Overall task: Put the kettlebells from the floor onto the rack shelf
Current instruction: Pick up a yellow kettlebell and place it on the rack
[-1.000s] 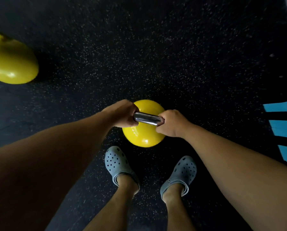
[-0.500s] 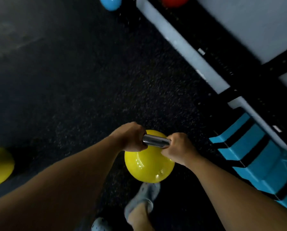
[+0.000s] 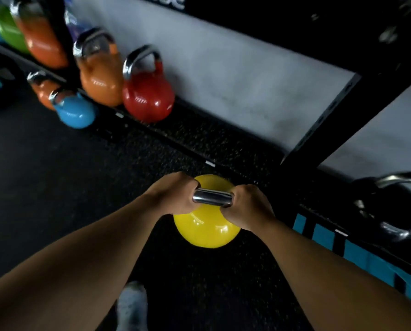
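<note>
Two hands, left hand and right hand, clench the yellow kettlebell handle; carrying step. Next: lift onto shelf.

Both arms bare, stretched forward and down, converging toward centre; left hand curled in a fist round the left end of a metal handle, knuckles up, thumb side facing in; right hand wrapped round the right end, back of hand up, wrist bent slightly; hands near each other, short bare stretch of handle between them; forearms wide apart near the camera; one foot in a grey shoe low, blurred.
</note>
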Available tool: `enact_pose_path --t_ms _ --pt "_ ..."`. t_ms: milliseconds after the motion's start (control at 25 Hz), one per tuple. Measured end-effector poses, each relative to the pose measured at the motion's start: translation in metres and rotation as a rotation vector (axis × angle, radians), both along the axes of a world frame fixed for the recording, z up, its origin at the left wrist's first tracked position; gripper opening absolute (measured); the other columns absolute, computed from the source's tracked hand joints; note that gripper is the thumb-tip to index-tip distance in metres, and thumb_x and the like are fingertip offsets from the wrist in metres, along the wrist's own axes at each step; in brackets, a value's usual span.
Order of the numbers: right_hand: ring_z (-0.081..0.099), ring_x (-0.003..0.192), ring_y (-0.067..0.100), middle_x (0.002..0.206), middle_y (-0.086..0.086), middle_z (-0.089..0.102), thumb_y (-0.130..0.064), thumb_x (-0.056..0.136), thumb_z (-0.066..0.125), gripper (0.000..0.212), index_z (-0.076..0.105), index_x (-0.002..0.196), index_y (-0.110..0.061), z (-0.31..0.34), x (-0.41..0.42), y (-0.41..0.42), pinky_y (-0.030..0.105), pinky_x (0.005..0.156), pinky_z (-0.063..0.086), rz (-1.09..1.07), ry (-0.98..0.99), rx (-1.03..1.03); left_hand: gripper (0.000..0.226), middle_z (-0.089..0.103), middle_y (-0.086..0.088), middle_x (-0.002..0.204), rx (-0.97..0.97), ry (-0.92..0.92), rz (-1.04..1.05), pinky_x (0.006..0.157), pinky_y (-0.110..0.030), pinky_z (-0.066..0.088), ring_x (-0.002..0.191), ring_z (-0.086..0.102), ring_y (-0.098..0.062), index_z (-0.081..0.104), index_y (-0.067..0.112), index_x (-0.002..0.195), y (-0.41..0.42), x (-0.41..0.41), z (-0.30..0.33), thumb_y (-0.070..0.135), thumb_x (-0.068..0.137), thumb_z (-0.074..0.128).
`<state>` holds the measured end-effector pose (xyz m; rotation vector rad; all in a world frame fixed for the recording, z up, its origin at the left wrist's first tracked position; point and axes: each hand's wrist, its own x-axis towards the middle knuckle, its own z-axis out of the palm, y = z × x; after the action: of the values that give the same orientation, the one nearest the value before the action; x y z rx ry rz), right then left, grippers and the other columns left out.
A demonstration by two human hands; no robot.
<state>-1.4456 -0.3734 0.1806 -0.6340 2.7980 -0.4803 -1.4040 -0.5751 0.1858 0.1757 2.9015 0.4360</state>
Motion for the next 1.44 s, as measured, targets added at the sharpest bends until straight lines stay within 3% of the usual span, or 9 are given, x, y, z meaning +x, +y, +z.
enact_pose_path --t_ms 240,440,560,760,920,1000,1160,1320,1440 --pt "0.067 0.087 0.04 0.09 0.016 0.072 -0.032 0.069 0.061 0.026 0.069 0.087 -0.016 0.024 -0.108 -0.016 0.037 0.069 0.053 -0.15 0.146 0.008 0.02 0.072 -0.015 0.077 0.003 0.144 -0.114 0.059 -0.036 0.051 0.078 0.071 -0.038 0.065 0.012 0.075 -0.017 -0.142 0.011 0.032 0.075 0.063" --pt "0.066 0.087 0.042 0.089 0.017 0.072 -0.031 0.073 0.06 0.026 0.069 0.089 -0.014 0.019 -0.165 -0.01 0.041 0.066 0.053 -0.292 0.22 -0.03 0.022 0.072 -0.014 0.085 -0.023 0.214 -0.255 0.064 -0.038 0.053 0.085 0.069 -0.04 0.065 0.015 0.083 -0.006 -0.229 0.014 0.036 0.075 0.061" --pt "0.066 0.084 0.04 0.083 0.015 0.071 -0.027 0.073 0.06 0.02 0.069 0.088 -0.016 0.013 -0.185 -0.004 0.035 0.061 0.049 -0.407 0.212 -0.083 0.017 0.072 -0.014 0.086 0.009 0.21 -0.295 0.063 -0.036 0.05 0.083 0.069 -0.039 0.066 0.016 0.084 0.004 -0.26 0.012 0.03 0.076 0.065" --pt "0.066 0.077 0.036 0.075 0.014 0.071 -0.021 0.074 0.06 0.015 0.071 0.084 -0.015 0.013 -0.209 0.0 0.024 0.06 0.035 -0.469 0.178 -0.179 0.007 0.069 -0.011 0.079 0.123 0.129 -0.238 0.06 -0.029 0.04 0.077 0.066 -0.032 0.064 0.018 0.08 0.013 -0.289 0.015 0.023 0.077 0.068" --pt "0.062 0.106 0.034 0.113 0.018 0.069 -0.014 0.079 0.058 0.043 0.064 0.122 -0.012 0.007 -0.235 -0.002 0.03 0.079 0.047 -0.601 0.13 -0.206 0.008 0.061 -0.007 0.066 0.234 0.122 -0.146 0.054 -0.028 0.042 0.063 0.062 -0.029 0.058 0.018 0.077 0.022 -0.308 0.012 0.017 0.079 0.066" --pt "0.06 0.109 0.035 0.122 0.019 0.064 -0.01 0.081 0.056 0.051 0.056 0.132 -0.011 0.003 -0.244 -0.002 0.032 0.081 0.047 -0.655 0.127 -0.248 0.006 0.063 -0.01 0.069 0.286 0.121 -0.113 0.053 -0.03 0.046 0.06 0.06 -0.029 0.063 0.013 0.084 0.025 -0.317 0.01 0.015 0.079 0.066" --pt "0.059 0.094 0.029 0.119 0.018 0.065 -0.008 0.084 0.056 0.051 0.054 0.134 -0.011 0.0 -0.251 0.001 0.024 0.07 0.037 -0.657 0.128 -0.249 0.003 0.057 -0.007 0.065 0.34 0.172 -0.1 0.055 -0.027 0.036 0.068 0.063 -0.032 0.065 0.01 0.081 0.029 -0.321 0.007 0.012 0.081 0.063" --pt "0.057 0.114 0.034 0.129 0.02 0.061 -0.011 0.085 0.058 0.052 0.052 0.136 -0.009 0.0 -0.252 0.005 0.026 0.08 0.042 -0.64 0.118 -0.228 0.008 0.069 -0.018 0.079 0.311 0.231 -0.081 0.06 -0.029 0.037 0.077 0.064 -0.034 0.068 0.006 0.086 0.033 -0.317 0.003 0.01 0.081 0.064" --pt "0.062 0.106 0.036 0.125 0.022 0.062 -0.01 0.085 0.058 0.052 0.051 0.136 -0.009 0.002 -0.253 0.005 0.03 0.078 0.046 -0.605 0.112 -0.247 0.008 0.066 -0.015 0.076 0.299 0.254 -0.046 0.062 -0.03 0.037 0.079 0.065 -0.036 0.068 0.007 0.086 0.034 -0.318 0.004 0.01 0.082 0.062"
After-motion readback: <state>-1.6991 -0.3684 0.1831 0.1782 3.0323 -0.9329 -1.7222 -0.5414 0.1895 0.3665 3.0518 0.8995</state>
